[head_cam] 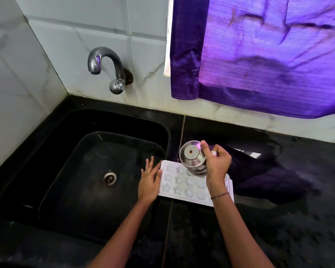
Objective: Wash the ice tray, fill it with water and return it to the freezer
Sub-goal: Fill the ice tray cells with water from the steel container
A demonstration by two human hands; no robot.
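A white ice tray with star and round moulds lies flat on the black counter just right of the sink. My left hand rests with straight fingers against the tray's left edge. My right hand grips the handle of a glass jug with a steel lid, tilted over the tray's far side; the thumb presses on the lid. My right forearm hides the tray's right end. Whether water is flowing from the jug cannot be made out.
The black sink with a steel drain lies to the left. A steel tap juts from the tiled wall above it. A purple curtain hangs at the upper right. The black counter stretches to the right.
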